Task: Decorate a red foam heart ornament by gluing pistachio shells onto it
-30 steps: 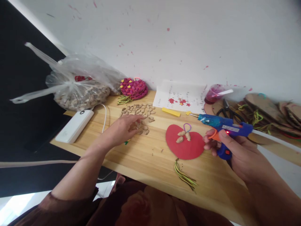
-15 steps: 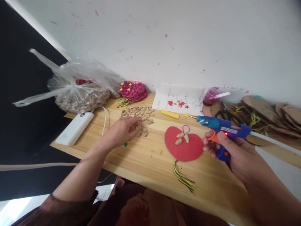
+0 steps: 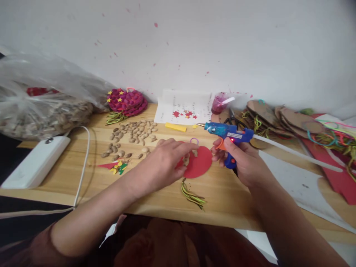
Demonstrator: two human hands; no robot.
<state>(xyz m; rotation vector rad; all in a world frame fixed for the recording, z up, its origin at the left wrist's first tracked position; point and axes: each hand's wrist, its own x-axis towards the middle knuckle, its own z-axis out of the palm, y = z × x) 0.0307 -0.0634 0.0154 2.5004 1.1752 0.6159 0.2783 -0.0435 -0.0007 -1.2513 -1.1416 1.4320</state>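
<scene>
My left hand [image 3: 164, 159] lies over the left half of a red paper heart [image 3: 202, 165] on the wooden table [image 3: 155, 193]. Its fingers are pinched around a peanut shell [image 3: 185, 160], beside another shell on the heart. My right hand [image 3: 244, 161] grips a blue glue gun [image 3: 228, 131] just right of the heart. The gun's red light is on and its nozzle points left above the heart. A purple loop [image 3: 194, 141] sits at the heart's top, and a yellow-green tassel [image 3: 191, 194] hangs from its tip.
Loose peanut shells [image 3: 133, 131] lie left of the heart; a plastic bag [image 3: 41, 107] of shells sits far left. A white power bank [image 3: 36, 163] with cable, a finished pink piece [image 3: 126, 100], star paper [image 3: 183, 109], scissors [image 3: 232, 118], cardboard hearts [image 3: 278, 118] surround.
My left hand left the shell pile and moved right onto the red heart. The head turned, so everything shifted left in view. The right hand still holds the glue gun.
</scene>
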